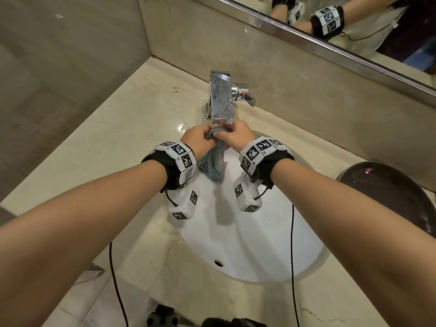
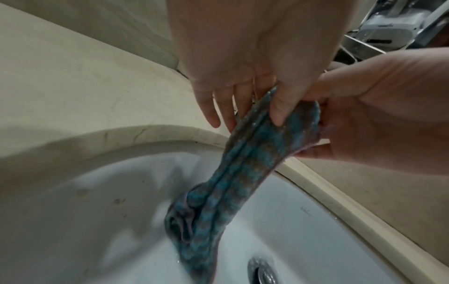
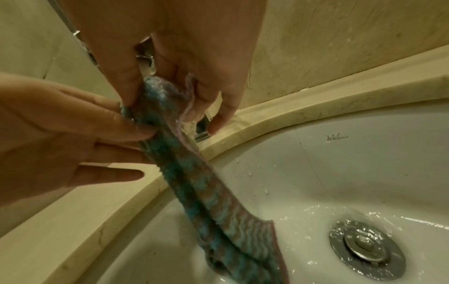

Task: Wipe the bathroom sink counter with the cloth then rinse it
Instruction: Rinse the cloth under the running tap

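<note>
The cloth (image 1: pixel 213 159) is pinched at its top by the left hand (image 1: pixel 197 140) and right hand (image 1: pixel 237 138), just under the faucet (image 1: pixel 221 100), hanging into the sink (image 1: pixel 271 244). Both grips should be kept clenched while folds are rubbed together, keeping drips off the tabletop (image 1: pixel 113 142).

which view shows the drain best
The right wrist view: the drain lies whole and unobstructed in the wet sink. The left wrist view catches only part of it at the bottom edge. In the head view it cannot be seen.
</note>
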